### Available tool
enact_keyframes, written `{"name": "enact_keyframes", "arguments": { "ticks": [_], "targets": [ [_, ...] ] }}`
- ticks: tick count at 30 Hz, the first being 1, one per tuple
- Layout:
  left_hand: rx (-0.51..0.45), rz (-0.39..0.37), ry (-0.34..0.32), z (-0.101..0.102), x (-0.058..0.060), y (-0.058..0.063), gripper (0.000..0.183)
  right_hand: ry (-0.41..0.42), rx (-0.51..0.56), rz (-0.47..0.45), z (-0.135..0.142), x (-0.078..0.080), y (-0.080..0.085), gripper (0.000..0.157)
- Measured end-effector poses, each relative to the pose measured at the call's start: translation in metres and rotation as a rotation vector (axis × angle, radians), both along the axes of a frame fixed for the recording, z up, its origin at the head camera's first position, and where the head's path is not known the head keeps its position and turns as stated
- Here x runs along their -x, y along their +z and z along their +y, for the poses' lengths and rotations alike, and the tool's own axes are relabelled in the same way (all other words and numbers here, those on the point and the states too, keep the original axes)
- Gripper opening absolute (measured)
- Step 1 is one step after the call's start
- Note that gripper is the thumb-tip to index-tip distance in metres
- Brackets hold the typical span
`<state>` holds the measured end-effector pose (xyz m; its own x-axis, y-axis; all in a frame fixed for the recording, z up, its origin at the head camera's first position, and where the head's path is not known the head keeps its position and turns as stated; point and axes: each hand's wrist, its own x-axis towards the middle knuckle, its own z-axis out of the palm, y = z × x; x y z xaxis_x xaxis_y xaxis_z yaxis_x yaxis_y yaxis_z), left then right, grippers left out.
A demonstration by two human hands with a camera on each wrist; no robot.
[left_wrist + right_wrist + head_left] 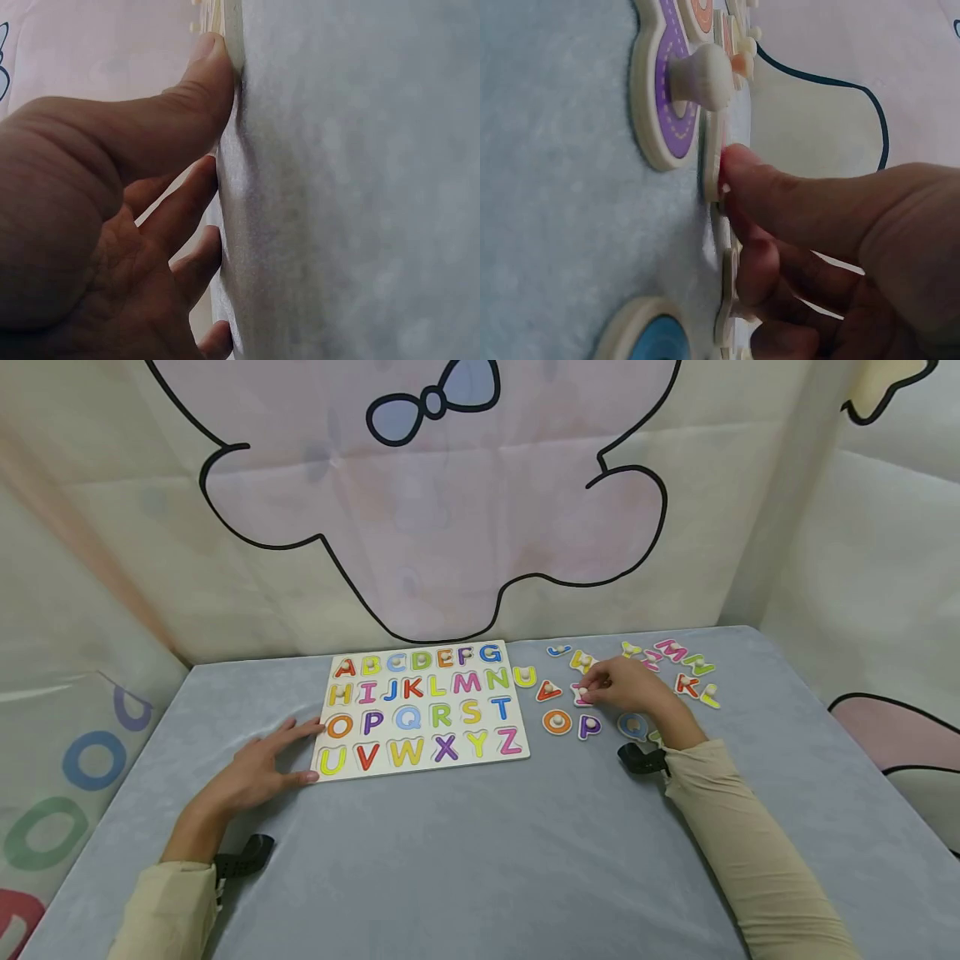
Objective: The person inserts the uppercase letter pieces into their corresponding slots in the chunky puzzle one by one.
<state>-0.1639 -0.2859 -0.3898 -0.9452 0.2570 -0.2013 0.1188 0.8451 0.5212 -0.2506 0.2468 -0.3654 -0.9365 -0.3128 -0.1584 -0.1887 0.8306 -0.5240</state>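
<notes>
A white alphabet puzzle board [420, 766] lies on the table, its coloured letters running in rows from A to Z. My left hand [258, 768] rests at the board's left edge with fingers spread, the thumb by the near corner; the left wrist view shows the thumb [206, 75] against the edge. Right of the board, my right hand [626, 685] pinches a pink letter piece [579, 695] between thumb and fingers, low over the tabletop. Close to it lie a purple P piece [589, 727], seen large with its knob in the right wrist view, and an orange O piece [557, 722].
More knobbed letters lie around the right hand: a yellow U [525, 677], a red piece [548, 691], a blue Q [632, 727], a red K [686, 685] and a pink M [671, 650]. A printed curtain [420, 527] hangs behind the grey-blue tablecloth [450, 860].
</notes>
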Motion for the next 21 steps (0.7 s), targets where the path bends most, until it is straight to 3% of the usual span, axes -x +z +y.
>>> {"name": "enact_keyframes", "arguments": {
  "ticks": [6, 21],
  "targets": [
    [0.011, 0.005, 0.009, 0.000, 0.001, 0.001, 0.078, -0.007, 0.001, 0.029, -0.018, 0.003, 0.005, 0.019],
    [0.018, 0.013, 0.023, 0.002, 0.003, 0.000, 0.075, 0.099, 0.017, 0.044, -0.118, 0.021, 0.027, 0.018]
  ]
}}
